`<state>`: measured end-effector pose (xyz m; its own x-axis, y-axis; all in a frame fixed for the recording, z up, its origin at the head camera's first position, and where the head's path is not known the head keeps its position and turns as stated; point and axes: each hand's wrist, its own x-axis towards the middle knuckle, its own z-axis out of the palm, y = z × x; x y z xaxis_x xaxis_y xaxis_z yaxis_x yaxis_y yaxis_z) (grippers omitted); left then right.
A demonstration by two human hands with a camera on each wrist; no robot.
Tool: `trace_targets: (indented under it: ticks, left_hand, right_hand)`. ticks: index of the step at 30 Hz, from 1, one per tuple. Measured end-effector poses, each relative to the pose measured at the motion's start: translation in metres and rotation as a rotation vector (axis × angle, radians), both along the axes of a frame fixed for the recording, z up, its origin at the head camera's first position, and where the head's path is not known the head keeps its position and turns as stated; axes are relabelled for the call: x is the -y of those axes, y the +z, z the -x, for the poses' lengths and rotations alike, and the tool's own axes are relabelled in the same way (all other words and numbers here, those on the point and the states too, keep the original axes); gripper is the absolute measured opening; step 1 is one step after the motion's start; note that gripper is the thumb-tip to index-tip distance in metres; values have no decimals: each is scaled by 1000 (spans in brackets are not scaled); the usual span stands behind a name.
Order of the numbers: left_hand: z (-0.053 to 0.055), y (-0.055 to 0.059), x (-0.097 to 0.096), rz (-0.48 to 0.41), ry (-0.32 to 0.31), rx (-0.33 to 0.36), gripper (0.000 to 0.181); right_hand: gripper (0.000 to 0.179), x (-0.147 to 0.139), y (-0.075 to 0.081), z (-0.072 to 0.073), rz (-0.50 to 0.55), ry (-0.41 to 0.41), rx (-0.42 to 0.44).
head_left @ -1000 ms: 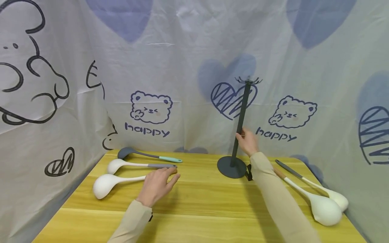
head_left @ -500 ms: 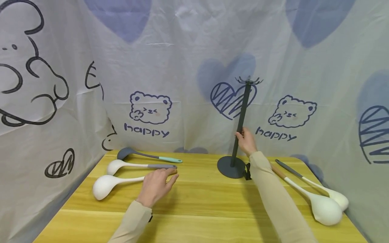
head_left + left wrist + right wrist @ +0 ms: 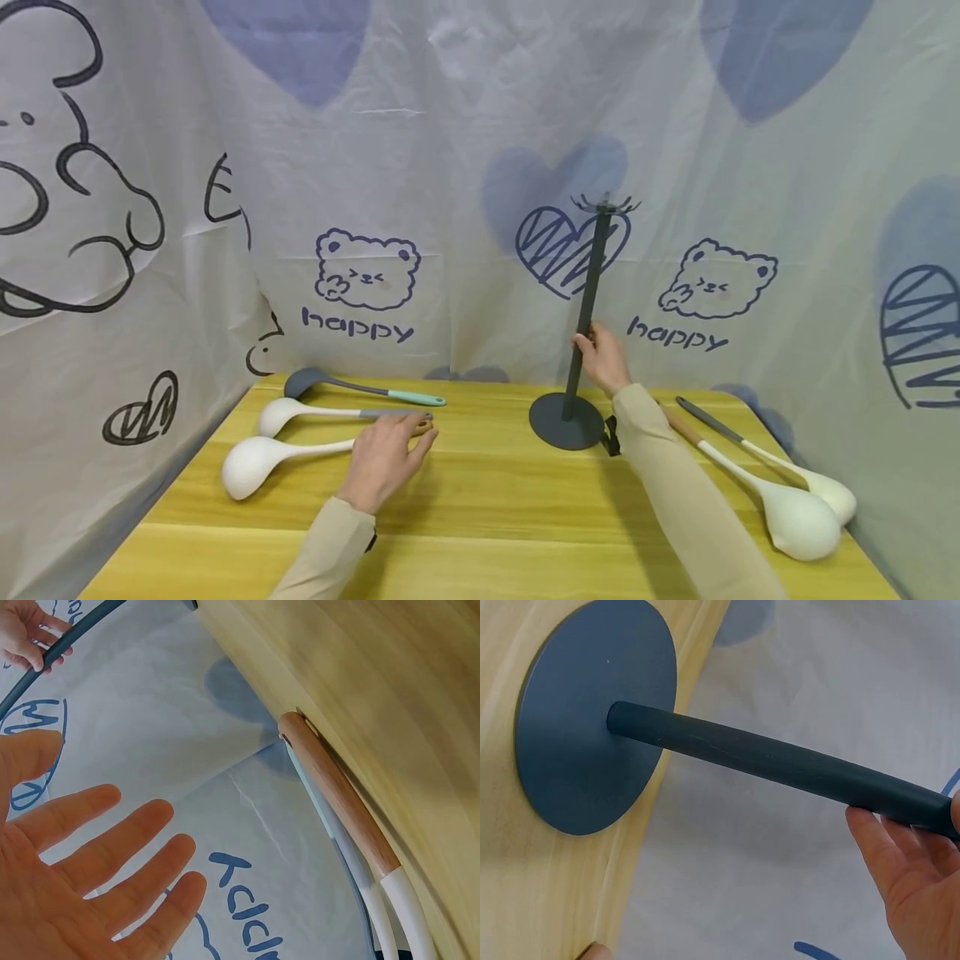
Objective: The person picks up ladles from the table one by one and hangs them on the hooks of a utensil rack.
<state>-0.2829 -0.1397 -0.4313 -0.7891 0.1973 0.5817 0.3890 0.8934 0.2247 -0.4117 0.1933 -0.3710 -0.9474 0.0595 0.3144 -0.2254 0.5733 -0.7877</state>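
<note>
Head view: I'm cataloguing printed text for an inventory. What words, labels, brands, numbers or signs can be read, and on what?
"happy": on the backdrop, under the left blue bear.
"happy": on the backdrop, under the right blue bear.
E-like black mark at left: seems part of a drawing, not text.
No readable text on the stand or ladles.

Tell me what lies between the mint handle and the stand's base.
Bare wooden tabletop lies between the mint handle and the stand's base, in the head view.
</note>
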Motion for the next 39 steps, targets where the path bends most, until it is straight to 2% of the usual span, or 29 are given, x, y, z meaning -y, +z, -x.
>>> trace_targets:
  ticks: [6,12,20,28,35,39]
  left_hand:
    - [3,0,-2,-9,-1,15,38]
    - [6,1,-8,-9,-2,28,39]
    - [10,3,-12,-23,-8,21,40]
    - [11,4,-16,-40,-18,49,44]
    - [9,2,-17,-28,-21,32,43]
    - [8,2,-17,-31,-17,46,43]
  right_hand:
    - [22,4,-1,-8,-40,9,-34]
    - [21,9,-3,-16,-66,14,-82]
    - [22,23,-1,-31,-25,113,-56]
    - [19,29,-4,-41,-16,148,-84]
    - [20,36,-4,-50,31,217,-77]
    - [22,37,-5,-55,33,242,-79]
